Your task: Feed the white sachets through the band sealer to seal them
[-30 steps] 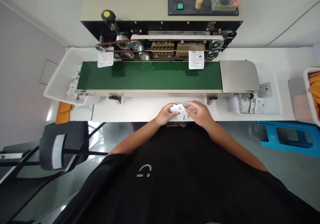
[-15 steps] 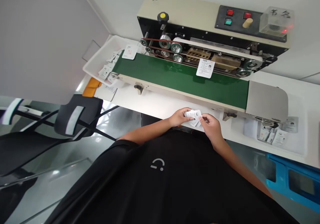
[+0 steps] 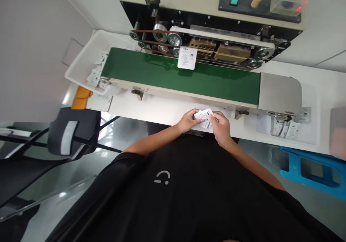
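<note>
white packet [image 3: 202, 115]: long axis roughly sideways, heading end right.

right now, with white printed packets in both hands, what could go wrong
The overlapping white printed packets in the left hand and right hand might slip apart. The single white rectangular packet over the flat green conveyor belt could jam beside the exposed round metal rollers.

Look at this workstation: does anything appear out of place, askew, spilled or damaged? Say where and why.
One mild oddity: the folded orange cloth lies loose at the edge of the white table, next to the white plastic bin, so it looks stray. No spill shows, nor obvious damage to the held white printed packets.
</note>
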`<state>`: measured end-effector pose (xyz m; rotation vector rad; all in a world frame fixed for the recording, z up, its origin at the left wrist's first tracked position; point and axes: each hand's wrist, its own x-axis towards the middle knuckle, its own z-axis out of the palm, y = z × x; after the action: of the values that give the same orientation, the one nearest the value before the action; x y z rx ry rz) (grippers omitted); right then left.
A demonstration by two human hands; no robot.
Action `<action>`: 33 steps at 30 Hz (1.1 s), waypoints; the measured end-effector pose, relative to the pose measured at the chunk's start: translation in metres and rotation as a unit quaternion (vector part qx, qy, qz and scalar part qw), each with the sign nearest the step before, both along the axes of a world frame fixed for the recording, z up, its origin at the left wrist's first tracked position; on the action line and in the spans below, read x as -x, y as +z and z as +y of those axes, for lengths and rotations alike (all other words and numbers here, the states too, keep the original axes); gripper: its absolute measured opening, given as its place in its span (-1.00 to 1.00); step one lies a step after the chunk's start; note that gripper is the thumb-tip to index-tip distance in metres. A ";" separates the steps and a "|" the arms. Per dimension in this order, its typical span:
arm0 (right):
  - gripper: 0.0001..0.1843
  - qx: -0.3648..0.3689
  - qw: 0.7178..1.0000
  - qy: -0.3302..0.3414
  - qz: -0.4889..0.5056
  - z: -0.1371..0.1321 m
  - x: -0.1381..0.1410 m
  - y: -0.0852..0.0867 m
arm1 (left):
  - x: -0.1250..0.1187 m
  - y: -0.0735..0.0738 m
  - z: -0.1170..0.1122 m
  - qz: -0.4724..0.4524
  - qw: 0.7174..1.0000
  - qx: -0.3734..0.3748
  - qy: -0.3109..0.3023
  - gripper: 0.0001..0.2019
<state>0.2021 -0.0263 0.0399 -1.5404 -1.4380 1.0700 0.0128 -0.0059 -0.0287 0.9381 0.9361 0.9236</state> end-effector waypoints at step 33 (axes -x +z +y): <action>-0.45 0.010 0.964 -0.200 0.178 0.089 -0.112 0.109 | -0.001 -0.006 -0.001 -0.026 0.999 -0.001 -0.021 -0.37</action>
<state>0.3139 0.0625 0.1492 -1.4791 -0.8316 1.0454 0.0137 -0.0072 -0.0351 0.9284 0.8688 0.9101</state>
